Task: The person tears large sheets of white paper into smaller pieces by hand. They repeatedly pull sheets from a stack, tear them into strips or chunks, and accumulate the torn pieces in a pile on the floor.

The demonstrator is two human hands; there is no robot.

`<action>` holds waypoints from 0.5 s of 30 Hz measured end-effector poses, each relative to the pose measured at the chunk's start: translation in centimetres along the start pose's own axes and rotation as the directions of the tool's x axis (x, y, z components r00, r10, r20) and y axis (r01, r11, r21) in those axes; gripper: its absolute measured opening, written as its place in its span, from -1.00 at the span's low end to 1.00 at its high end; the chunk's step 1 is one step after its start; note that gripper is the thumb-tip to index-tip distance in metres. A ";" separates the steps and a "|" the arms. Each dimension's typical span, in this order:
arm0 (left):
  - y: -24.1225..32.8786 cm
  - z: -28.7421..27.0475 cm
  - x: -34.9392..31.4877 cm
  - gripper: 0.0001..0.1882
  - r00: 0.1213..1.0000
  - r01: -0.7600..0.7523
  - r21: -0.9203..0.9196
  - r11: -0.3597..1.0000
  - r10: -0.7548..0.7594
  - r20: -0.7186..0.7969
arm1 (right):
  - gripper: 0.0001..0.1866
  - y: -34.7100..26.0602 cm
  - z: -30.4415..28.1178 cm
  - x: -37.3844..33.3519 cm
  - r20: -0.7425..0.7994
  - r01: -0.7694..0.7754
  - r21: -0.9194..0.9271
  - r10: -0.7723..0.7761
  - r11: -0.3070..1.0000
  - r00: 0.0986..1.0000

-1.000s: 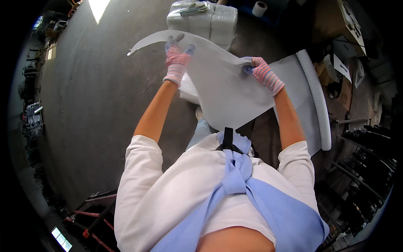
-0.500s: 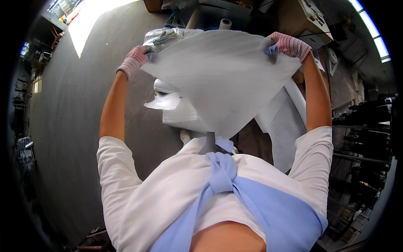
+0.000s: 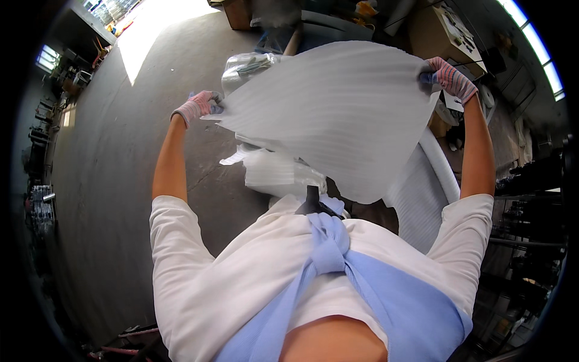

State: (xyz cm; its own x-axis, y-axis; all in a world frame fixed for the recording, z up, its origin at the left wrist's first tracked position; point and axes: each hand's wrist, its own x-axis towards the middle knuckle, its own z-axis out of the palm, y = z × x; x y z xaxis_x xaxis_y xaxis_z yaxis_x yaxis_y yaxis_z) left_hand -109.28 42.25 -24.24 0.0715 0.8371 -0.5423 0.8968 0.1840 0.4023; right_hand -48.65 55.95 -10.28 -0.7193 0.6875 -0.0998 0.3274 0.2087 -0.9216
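A large white foam sheet (image 3: 332,108) is stretched between my two hands in front of me, its lower edge hanging down toward my apron. My left hand (image 3: 200,107), in a pink-striped work glove, pinches the sheet's left corner. At the far right corner my right hand (image 3: 449,79), in a matching glove, grips the edge with fingers closed. Beneath the sheet lie a white foam-wrapped bundle (image 3: 268,168) and, to the right, a length of ribbed foam (image 3: 419,199) that runs to a thick rolled edge. The sheet hides most of what is under it.
A clear plastic-wrapped bundle (image 3: 241,67) sits beyond the sheet's left side. A cardboard carton (image 3: 431,36) stands at the far right, and a brown box (image 3: 237,15) at the back. Dark racks (image 3: 525,241) line the right side. Grey floor (image 3: 114,199) extends on the left.
The sheet has shifted right and spread wider, its lower point swinging rightward. My right hand moved right, and my left hand dropped slightly. More of the wrapped bundle below now shows.
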 end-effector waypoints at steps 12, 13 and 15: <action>26.1 -2.1 -7.0 -0.68 0.610 -0.461 0.554 0.693 0.701 -0.369 | -0.38 -6.7 18.5 11.0 0.067 0.081 -0.785 -0.047 0.614 0.997; 26.4 -2.9 -7.1 -0.63 0.558 -0.441 0.596 0.672 0.725 -0.405 | -0.50 -6.4 18.9 12.0 -0.006 -0.033 -0.840 0.050 0.542 0.999; 25.7 -3.9 -7.2 -0.51 0.420 -0.381 0.611 0.693 0.719 -0.553 | -0.73 -5.1 16.7 10.6 0.080 0.166 -0.433 -0.146 0.886 0.986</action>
State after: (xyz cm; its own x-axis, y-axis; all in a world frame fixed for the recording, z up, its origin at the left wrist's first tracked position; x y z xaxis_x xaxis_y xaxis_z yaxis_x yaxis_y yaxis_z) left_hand -88.42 42.97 -7.13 0.4334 0.7691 0.4698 0.8614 -0.5067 0.0349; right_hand -68.17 50.59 -12.92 -0.8059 0.5920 0.0064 0.4355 0.6001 -0.6709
